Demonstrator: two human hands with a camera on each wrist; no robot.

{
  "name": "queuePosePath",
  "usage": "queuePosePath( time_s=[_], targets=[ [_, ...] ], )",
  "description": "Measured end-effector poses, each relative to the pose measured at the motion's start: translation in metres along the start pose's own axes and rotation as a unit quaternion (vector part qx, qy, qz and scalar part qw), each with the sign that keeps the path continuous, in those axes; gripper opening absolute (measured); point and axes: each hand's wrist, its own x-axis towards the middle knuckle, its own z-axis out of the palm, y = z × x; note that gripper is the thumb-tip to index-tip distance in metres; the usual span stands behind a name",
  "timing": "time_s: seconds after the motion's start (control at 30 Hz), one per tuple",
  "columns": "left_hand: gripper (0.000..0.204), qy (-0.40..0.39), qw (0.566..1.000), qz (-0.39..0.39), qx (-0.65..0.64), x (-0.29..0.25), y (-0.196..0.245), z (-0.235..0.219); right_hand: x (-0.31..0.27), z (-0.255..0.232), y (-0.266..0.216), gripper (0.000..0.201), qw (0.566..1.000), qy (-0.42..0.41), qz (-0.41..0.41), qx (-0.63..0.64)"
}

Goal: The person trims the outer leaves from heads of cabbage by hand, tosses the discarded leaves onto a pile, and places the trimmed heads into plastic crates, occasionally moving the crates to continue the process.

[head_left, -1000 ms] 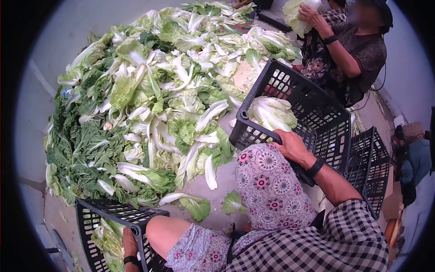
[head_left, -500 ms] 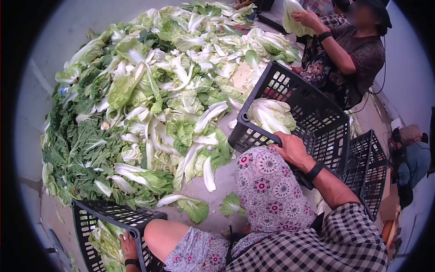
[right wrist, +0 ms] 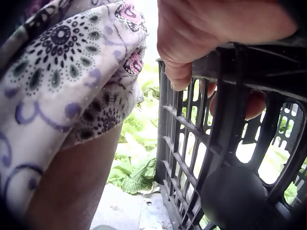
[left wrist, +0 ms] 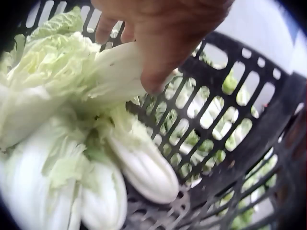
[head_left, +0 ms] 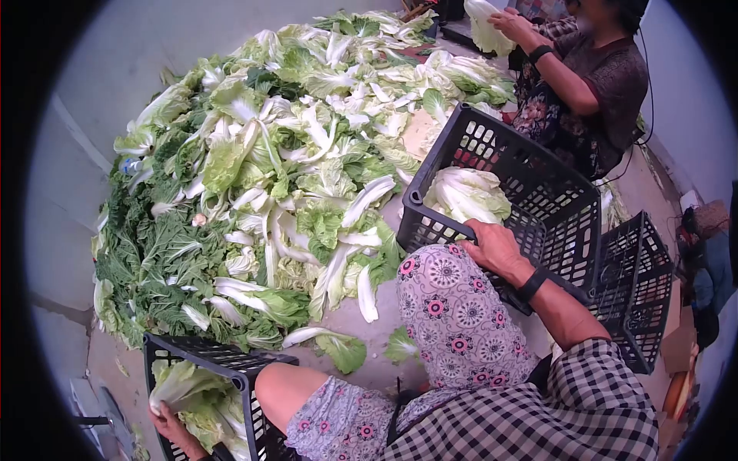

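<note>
At the lower left my left hand reaches inside a black slatted crate and grips a Chinese cabbage. In the left wrist view, thumb and fingers pinch its pale end, and its leafy head hangs over several other cabbages lying in the crate. My right hand grips the near rim of a second black crate, which tilts beside my right knee. The right wrist view shows fingertips curled through that crate's slots. One pale cabbage lies inside it.
A large heap of loose cabbage leaves covers the floor ahead, against the wall. Another person sits at the upper right holding a cabbage. Another black crate stands behind the tilted one. A loose leaf lies near my knees.
My left hand has moved from the crate's right side to its left and now raises a cabbage there. My right hand keeps its grip on the rim. The other person's cabbage has shifted left.
</note>
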Motion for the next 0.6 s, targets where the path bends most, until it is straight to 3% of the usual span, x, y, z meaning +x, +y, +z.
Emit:
queuePosePath(
  time_s=[0.07, 0.13, 0.17, 0.27, 0.33, 0.37, 0.47, 0.5, 0.6],
  targets=[
    [0.054, 0.047, 0.992, -0.020, -0.113, -0.031, 0.082, 0.005, 0.001, 0.003, 0.003, 0.034, 1.000, 0.003, -0.006, 0.001],
    [0.067, 0.091, 0.993, 0.044, -0.065, -0.036, 0.121, -0.007, 0.001, 0.004, 0.005, 0.033, 1.000, -0.001, -0.010, 0.000],
    [0.070, 0.160, 0.986, 0.037, -0.024, -0.029, 0.124, -0.014, 0.001, 0.004, 0.005, 0.034, 1.000, 0.007, -0.014, 0.011],
    [0.067, 0.078, 0.983, 0.098, -0.135, -0.061, 0.192, 0.011, -0.002, 0.005, 0.006, 0.036, 0.997, 0.035, -0.023, 0.069],
    [0.054, 0.000, 0.975, 0.169, -0.143, -0.086, 0.234, 0.045, -0.004, 0.004, 0.008, 0.037, 0.989, 0.064, -0.025, 0.131],
    [0.054, -0.022, 0.973, 0.185, -0.138, -0.100, 0.255, 0.063, -0.001, 0.007, 0.016, 0.047, 0.979, 0.056, -0.026, 0.196],
    [0.055, -0.118, 0.957, 0.246, -0.100, -0.126, 0.294, 0.095, 0.011, 0.011, 0.028, 0.052, 0.926, 0.052, -0.034, 0.373],
    [0.055, -0.152, 0.948, 0.266, -0.083, -0.134, 0.304, 0.104, 0.006, -0.010, 0.014, 0.056, 0.919, 0.038, -0.048, 0.389],
    [0.055, -0.245, 0.927, 0.275, -0.068, -0.170, 0.334, 0.126, -0.014, -0.074, -0.038, 0.067, 0.905, 0.031, -0.224, 0.359]
  ],
)
